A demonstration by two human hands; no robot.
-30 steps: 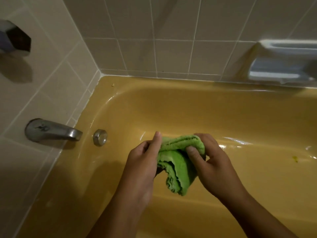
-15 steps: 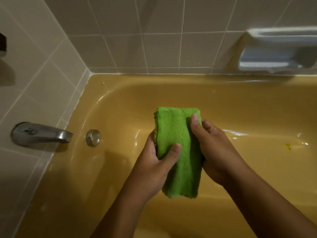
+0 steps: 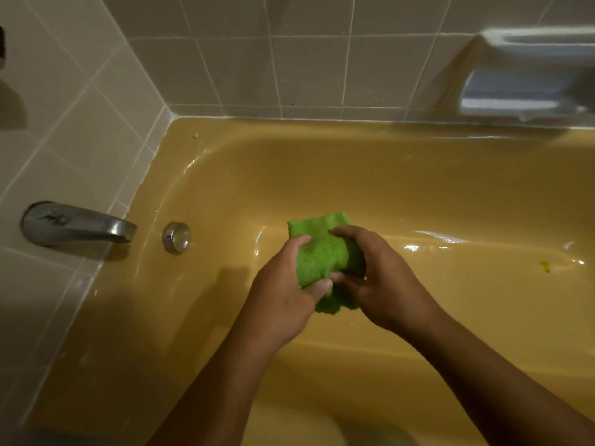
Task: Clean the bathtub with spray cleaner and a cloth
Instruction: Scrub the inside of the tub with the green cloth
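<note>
A green cloth (image 3: 318, 255) is bunched up between both hands above the yellow bathtub (image 3: 418, 194). My left hand (image 3: 283, 297) grips its near left side, thumb across the front. My right hand (image 3: 383, 281) wraps over its right side, fingers on top. Part of the cloth hangs out below the hands. The tub's inner wall looks wet and shiny. A small dark yellow spot (image 3: 545, 267) sits on the tub floor at the right. No spray cleaner is in view.
A metal spout (image 3: 80, 225) sticks out of the tiled left wall, with a round metal overflow knob (image 3: 176, 237) beside it on the tub's end. A white soap dish (image 3: 531, 75) is set in the back wall at the upper right.
The cloth went from a loose bundle to a flat folded strip held upright, and is now crumpled into a wad between both hands, held slightly lower.
</note>
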